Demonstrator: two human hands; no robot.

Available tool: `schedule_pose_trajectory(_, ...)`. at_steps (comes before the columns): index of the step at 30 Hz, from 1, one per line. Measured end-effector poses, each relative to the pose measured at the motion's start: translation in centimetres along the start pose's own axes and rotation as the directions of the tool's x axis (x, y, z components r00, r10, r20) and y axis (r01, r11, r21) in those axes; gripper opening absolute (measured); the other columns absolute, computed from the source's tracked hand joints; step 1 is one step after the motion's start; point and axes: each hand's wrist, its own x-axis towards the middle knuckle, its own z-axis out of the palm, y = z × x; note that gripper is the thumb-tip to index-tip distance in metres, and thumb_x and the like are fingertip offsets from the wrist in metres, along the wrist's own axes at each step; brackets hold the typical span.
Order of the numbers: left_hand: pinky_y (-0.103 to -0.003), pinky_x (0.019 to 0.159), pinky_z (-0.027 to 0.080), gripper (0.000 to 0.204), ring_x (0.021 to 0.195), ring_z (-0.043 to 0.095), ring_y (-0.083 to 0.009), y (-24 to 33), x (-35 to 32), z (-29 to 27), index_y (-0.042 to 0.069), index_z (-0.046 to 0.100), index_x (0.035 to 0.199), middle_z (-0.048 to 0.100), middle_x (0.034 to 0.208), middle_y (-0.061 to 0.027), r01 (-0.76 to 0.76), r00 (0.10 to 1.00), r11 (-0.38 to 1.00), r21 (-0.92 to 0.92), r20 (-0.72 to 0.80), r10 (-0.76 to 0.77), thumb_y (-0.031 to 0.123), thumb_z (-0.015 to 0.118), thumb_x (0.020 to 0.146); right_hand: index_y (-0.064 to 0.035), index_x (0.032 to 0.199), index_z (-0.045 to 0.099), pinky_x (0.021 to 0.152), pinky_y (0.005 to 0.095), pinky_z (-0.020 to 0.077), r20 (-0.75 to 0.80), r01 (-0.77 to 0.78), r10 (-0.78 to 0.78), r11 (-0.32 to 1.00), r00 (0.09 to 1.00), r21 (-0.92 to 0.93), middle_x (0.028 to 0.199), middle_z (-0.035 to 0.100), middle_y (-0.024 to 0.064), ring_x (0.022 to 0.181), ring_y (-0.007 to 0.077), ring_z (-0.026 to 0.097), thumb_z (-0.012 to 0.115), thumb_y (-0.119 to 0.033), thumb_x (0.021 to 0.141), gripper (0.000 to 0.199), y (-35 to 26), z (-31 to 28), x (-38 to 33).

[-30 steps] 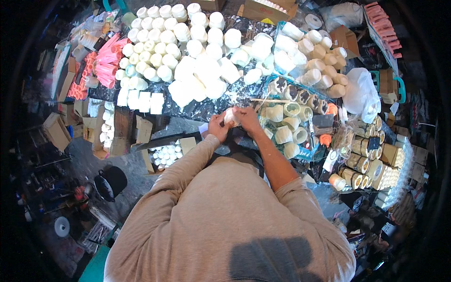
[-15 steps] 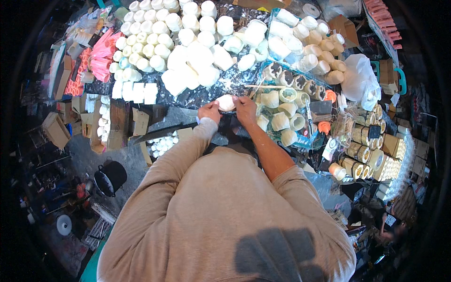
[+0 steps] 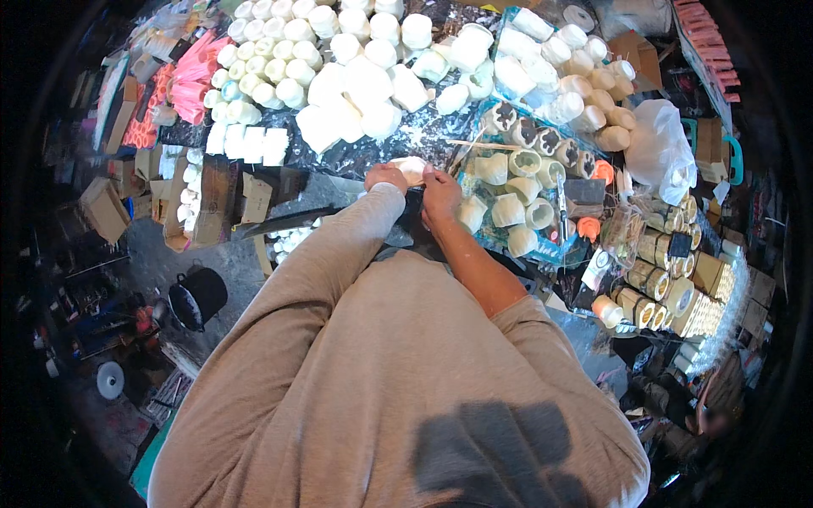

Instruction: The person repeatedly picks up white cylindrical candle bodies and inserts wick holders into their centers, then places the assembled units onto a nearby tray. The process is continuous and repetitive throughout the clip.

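Over the near edge of the dark worktable (image 3: 334, 173), a pale, pinkish-white rounded piece (image 3: 411, 168) is held between my two hands; its exact kind I cannot make out. My left hand (image 3: 386, 177) is closed on its left side. From the right, my right hand (image 3: 441, 198) pinches the piece between thumb and fingers. Just beyond lies a heap of white, rounded blocks (image 3: 351, 106). Close to my right hand, several hollow cream-coloured cups (image 3: 508, 210) sit on a teal-edged tray (image 3: 569, 254).
White cylindrical pieces (image 3: 275, 55) fill the far left of the table, beside pink strips (image 3: 195, 76). A white plastic bag (image 3: 659, 152) and bamboo-like tubes (image 3: 652, 245) are on the right. Cardboard boxes (image 3: 212, 207) and a black bucket (image 3: 199, 298) stand at lower left.
The held piece has tilted and now shows a narrower side. My right hand has shifted slightly lower on it. The view has moved a little, sliding the table's contents to the right.
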Motion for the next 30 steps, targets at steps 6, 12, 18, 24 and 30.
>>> schedule_pose_trajectory(6,-0.053,0.090,0.051,0.029,0.102,0.066,-0.0453,-2.7,1.6,0.2,0.004,0.067,0.100,0.070,0.106,-0.0245,-0.389,0.913,0.906,0.166,-0.058,0.403,0.027,0.050,0.104,-0.0033,0.093,0.078,0.071,0.0433,0.0531,0.029,0.112,-0.114,0.837,0.993,-0.535,0.082,0.074,0.0189,0.074,0.0332,0.070,0.071,-0.037,0.094,0.035,-1.3,-0.9,2.3)
schedule_pose_trajectory(12,-0.051,0.086,0.049,0.024,0.098,0.063,-0.0384,-5.3,3.8,0.6,0.008,0.069,0.088,0.069,0.100,-0.0152,-0.541,0.805,0.756,0.369,-0.031,0.592,0.027,0.058,0.096,-0.0035,0.083,0.076,0.074,0.0508,0.0541,0.144,0.253,-0.210,0.722,0.967,-0.644,0.078,0.072,0.0204,0.076,0.0423,0.069,0.069,-0.037,0.092,0.035,0.7,-0.9,3.8)
schedule_pose_trajectory(18,-0.050,0.083,0.048,0.018,0.100,0.061,-0.0356,-5.3,5.1,1.0,0.010,0.068,0.080,0.068,0.092,-0.0109,-0.628,0.759,0.749,0.208,-0.047,0.649,0.021,0.062,0.093,-0.0009,0.082,0.070,0.080,0.0540,0.0514,0.216,0.459,-0.409,0.724,0.887,-0.514,0.091,0.070,0.0234,0.089,0.0451,0.067,0.060,-0.027,0.097,0.032,0.1,-0.3,5.1)
schedule_pose_trajectory(24,-0.045,0.120,0.034,0.072,0.142,0.043,-0.0420,-5.1,2.3,-3.6,-0.001,0.045,0.149,0.049,0.148,-0.0281,-0.790,0.534,0.514,-0.334,0.036,0.845,0.005,0.066,0.081,0.0045,0.089,0.069,0.083,0.0553,0.0504,0.360,0.370,-0.177,0.717,0.916,-0.590,0.094,0.068,0.0283,0.090,0.0468,0.066,0.049,-0.026,0.102,0.039,-1.3,0.6,5.0)
schedule_pose_trajectory(30,-0.040,0.118,0.036,0.102,0.144,0.046,-0.0329,-3.0,-2.6,-10.7,-0.007,0.022,0.158,0.046,0.153,-0.0263,-0.809,0.471,0.474,-0.348,0.099,0.876,0.009,0.082,0.077,0.0040,0.103,0.068,0.067,0.0502,0.0541,0.502,0.032,0.237,0.882,0.832,-0.470,0.078,0.070,0.0146,0.074,0.0324,0.068,0.047,-0.027,0.105,0.037,-8.0,-1.2,2.0)
